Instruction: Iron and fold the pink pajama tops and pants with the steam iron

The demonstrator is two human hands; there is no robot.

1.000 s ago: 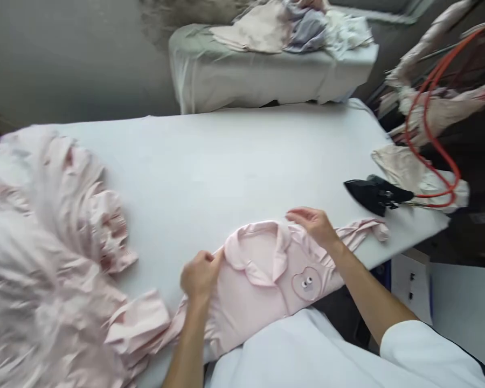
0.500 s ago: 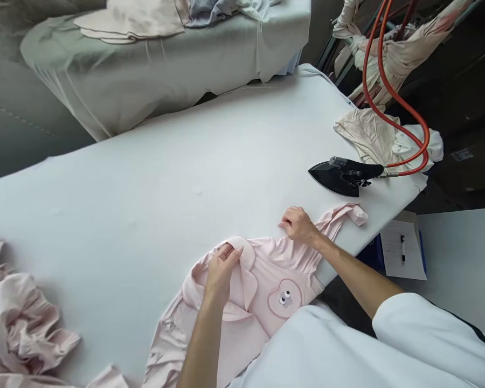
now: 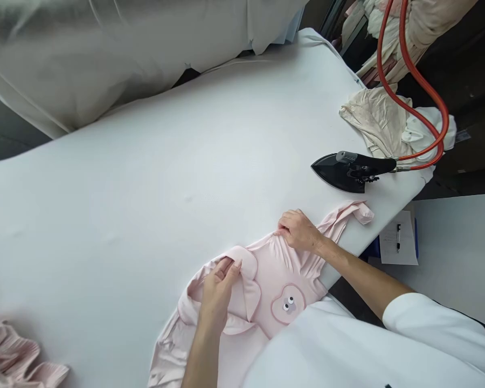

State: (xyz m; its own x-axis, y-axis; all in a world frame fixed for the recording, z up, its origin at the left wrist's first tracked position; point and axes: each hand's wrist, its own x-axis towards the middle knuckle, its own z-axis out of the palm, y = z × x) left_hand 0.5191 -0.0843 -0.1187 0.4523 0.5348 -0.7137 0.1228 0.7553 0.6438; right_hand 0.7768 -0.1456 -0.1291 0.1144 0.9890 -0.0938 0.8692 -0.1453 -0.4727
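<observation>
Two hands: left (image 3: 217, 295) on collar (image 3: 248, 272), right (image 3: 299, 231) on pink shirt (image 3: 272, 258); hem hidden.

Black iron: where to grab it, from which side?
Best taken by the top handle of the black iron, from above, with the right hand, which is nearest. The iron sits flat on the white board, tip pointing left, and the red hose leaves the rear, so keep clear of that end.

A pale pink collared shirt (image 3: 262, 280) lies rumpled on the padded table (image 3: 145, 178), googly-eyed heart patch (image 3: 288, 304) facing up
</observation>
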